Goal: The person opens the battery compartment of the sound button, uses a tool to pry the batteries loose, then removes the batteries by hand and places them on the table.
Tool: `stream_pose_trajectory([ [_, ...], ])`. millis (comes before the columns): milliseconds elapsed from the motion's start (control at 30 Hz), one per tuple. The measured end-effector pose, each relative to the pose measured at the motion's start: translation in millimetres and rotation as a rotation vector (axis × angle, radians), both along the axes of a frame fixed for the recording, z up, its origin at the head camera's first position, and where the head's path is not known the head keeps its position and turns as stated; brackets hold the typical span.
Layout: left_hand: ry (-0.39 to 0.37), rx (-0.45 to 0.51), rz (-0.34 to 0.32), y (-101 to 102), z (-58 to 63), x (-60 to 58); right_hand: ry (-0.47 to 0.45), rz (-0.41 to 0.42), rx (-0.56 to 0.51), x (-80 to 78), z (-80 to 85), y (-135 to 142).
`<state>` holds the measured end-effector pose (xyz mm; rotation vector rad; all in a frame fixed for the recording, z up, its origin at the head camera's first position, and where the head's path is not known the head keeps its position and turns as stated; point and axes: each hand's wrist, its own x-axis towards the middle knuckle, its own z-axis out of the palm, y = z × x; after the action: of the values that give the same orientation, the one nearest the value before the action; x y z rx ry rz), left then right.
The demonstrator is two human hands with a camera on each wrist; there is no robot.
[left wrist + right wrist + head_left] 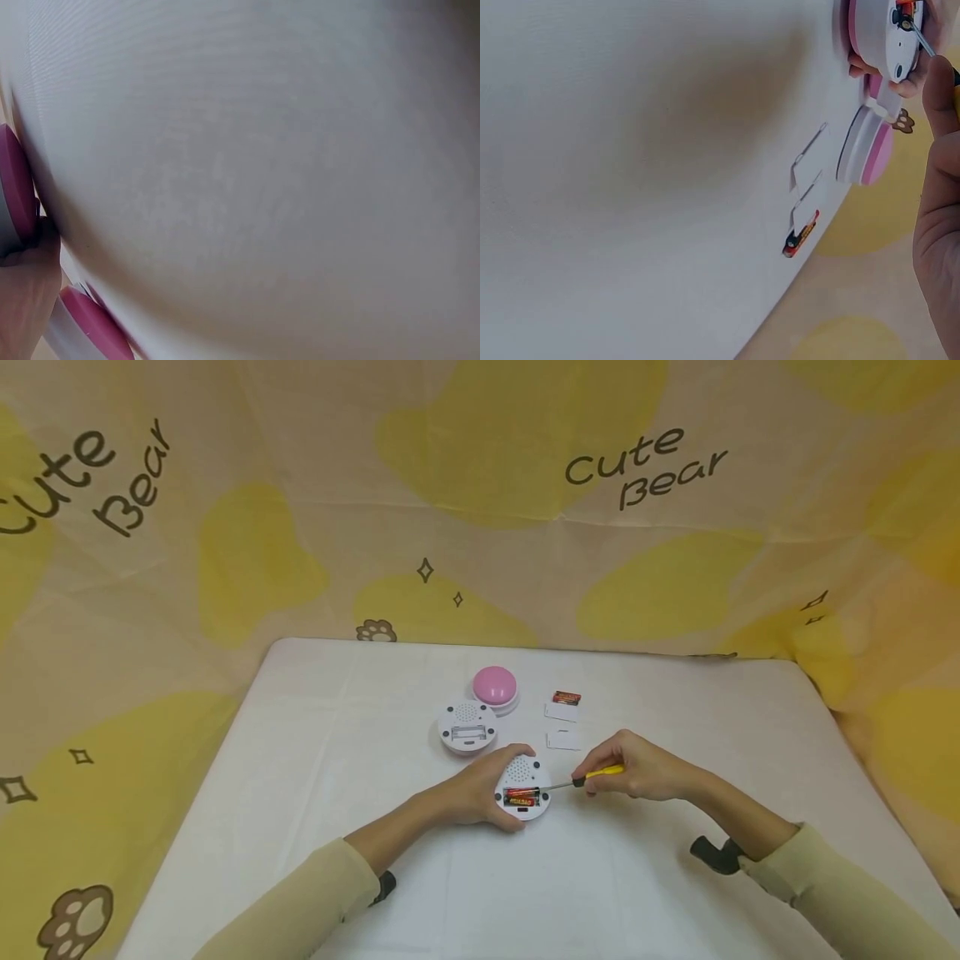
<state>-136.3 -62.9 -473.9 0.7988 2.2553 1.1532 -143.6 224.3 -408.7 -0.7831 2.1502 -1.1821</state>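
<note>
My left hand (480, 789) grips a round white button device (520, 769) by its edge, underside facing up. Two red batteries (521, 798) lie in its open battery compartment. A small screwdriver (609, 771) with a yellow handle is pinched in my right hand (637, 766). Its metal tip reaches the right end of the compartment, by the batteries; whether it touches them I cannot tell. The right wrist view shows the screwdriver shaft (924, 41) angled to the held device (875, 34). In the left wrist view only part of the left hand (30, 289) shows.
Beyond the left hand lies another overturned white device (467, 727), its battery compartment bare. Behind it stands one with its pink dome (495, 683) up. Two white battery covers (564, 741) and red batteries (567, 697) lie to the right on the white table (360, 860).
</note>
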Motion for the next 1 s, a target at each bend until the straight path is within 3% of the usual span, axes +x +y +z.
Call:
stream_pose_trajectory([
  [733,0.012,0.004,-0.012,-1.0,1.2,0.3,-0.045,0.014,0.010,-4.5,3.6,8.5],
  [867,0.014,0.005,-0.017,-1.3,-0.1,0.3,-0.096,-0.056,0.015,-10.9,8.0,18.0],
  [1000,0.021,0.005,-0.018,-1.6,-0.2,0.3,-0.077,-0.210,0.036,-21.6,8.4,29.8],
])
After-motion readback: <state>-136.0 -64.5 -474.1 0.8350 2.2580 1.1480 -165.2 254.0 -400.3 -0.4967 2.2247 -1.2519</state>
